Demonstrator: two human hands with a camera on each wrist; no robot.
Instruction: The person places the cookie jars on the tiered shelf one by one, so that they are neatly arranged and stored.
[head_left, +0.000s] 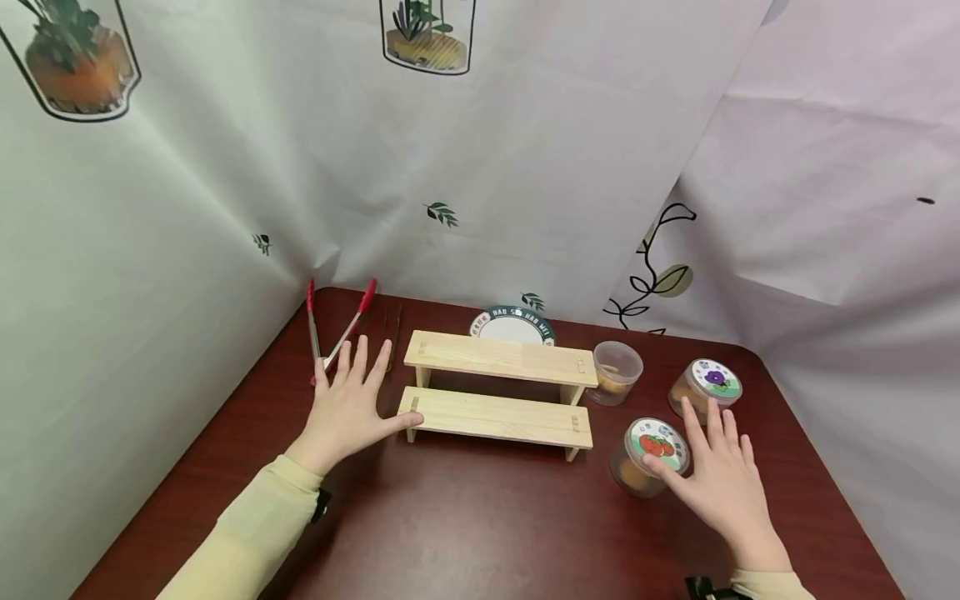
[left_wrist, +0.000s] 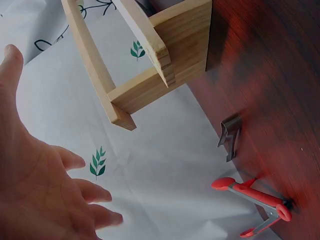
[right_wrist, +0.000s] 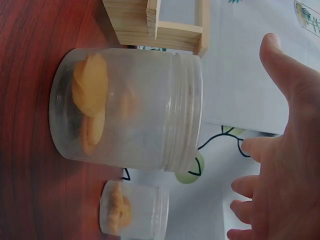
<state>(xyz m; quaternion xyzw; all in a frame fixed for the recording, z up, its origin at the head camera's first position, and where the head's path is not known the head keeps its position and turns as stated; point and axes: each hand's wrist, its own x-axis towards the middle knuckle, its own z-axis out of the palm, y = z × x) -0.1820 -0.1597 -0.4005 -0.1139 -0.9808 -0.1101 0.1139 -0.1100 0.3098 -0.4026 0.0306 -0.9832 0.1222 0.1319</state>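
My left hand (head_left: 351, 412) hovers with fingers spread beside the left end of a two-step wooden stand (head_left: 495, 417); its thumb overlaps the lower step in the head view. Spread as well, my right hand (head_left: 723, 475) is over the right side, holding nothing. Its thumb overlaps the tomato-labelled lid of a clear jar (head_left: 633, 475). Cookies (right_wrist: 90, 90) show inside that jar in the right wrist view. Just beyond the fingertips stands a second lidded jar (head_left: 686, 392), its label bearing a purple flower, with cookies (right_wrist: 119, 210) inside.
Red-tipped tongs (head_left: 345, 333) lie spread at the back left, next to a small metal clip-like tool (left_wrist: 230, 132). A plate (head_left: 513, 325) with a lettered rim sits behind the stand. To the stand's right is an uncovered cup (head_left: 618, 367). Cloth walls (head_left: 525, 167) border the dark table (head_left: 465, 533).
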